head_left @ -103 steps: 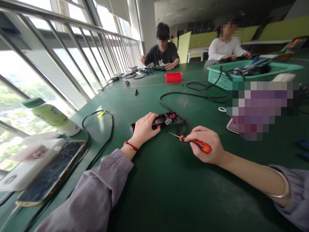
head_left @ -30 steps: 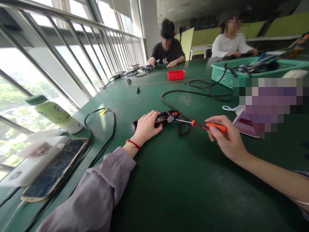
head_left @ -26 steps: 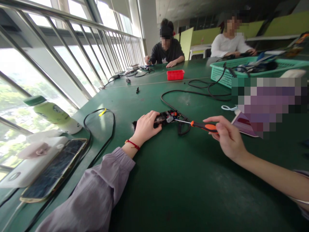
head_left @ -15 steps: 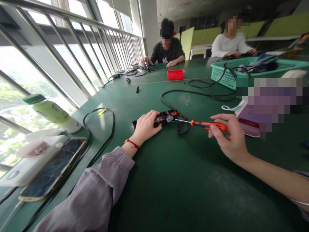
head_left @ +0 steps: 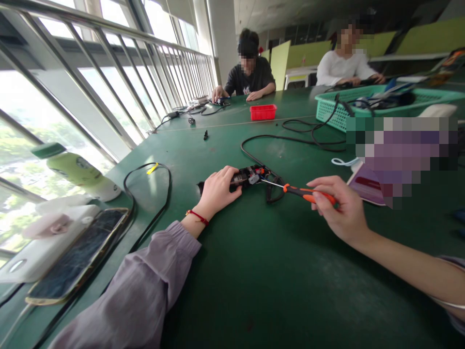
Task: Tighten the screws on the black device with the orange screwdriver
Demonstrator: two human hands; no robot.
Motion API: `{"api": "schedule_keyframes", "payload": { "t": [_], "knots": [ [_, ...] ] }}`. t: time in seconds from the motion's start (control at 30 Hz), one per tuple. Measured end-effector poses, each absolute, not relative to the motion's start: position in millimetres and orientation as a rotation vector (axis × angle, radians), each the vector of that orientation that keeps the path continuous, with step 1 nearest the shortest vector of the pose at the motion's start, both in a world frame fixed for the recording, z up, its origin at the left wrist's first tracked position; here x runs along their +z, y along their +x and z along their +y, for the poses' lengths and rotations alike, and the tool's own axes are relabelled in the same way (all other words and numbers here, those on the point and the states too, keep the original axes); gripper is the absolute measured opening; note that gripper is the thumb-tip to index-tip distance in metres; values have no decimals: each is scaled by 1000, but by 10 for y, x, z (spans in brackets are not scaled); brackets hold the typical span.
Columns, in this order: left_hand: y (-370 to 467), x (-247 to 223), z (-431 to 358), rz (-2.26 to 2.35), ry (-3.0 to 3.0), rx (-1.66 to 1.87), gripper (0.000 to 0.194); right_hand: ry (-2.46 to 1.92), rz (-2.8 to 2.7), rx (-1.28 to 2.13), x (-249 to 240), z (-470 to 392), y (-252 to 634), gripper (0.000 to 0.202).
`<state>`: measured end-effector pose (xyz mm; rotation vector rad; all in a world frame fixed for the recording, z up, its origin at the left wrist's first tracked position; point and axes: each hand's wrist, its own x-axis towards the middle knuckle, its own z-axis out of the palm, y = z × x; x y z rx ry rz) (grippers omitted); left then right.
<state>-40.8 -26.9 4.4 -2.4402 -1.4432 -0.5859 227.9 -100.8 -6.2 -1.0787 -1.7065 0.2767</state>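
Observation:
A black device (head_left: 241, 179) with exposed inner parts and small coloured wires lies on the green table (head_left: 247, 271). My left hand (head_left: 221, 190) is wrapped over its left part and holds it against the table. In my right hand (head_left: 336, 206) is an orange and black screwdriver (head_left: 307, 192), gripped by the handle between thumb and fingers. The metal shaft points left, and its tip is at the open right end of the device; exact contact is too small to tell. A black cable (head_left: 261, 137) runs from the device toward the back.
A red tray (head_left: 263, 112) and a green basket (head_left: 330, 112) of cables stand farther back. On the left are a bottle (head_left: 78, 172), a phone (head_left: 78, 257) and a white box (head_left: 61, 228). Two people sit across the table. A purple packet (head_left: 366, 184) lies at right.
The screwdriver handle has shifted slightly left and down with my right hand, whose fingers are drawn closer around it. My left hand keeps its hold on the device.

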Motion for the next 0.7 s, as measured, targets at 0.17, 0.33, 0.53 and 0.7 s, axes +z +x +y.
{"api": "schedule_keyframes", "payload": {
  "t": [0.17,0.33,0.53,0.7],
  "knots": [
    [-405,46,-273,-1443,-2443,-590,30,-998,-1622,166,-75,-986,2272,27],
    [-413,38,-271,-1431,-2441,-601,30,-1052,-1701,248,-67,-1009,2272,15],
    [-413,26,-262,-1425,-2435,-601,30,-980,-1643,133,-78,-978,2275,30],
    [-413,27,-259,-1431,-2439,-601,30,-995,-1719,195,-62,-992,2268,20]
  ]
}}
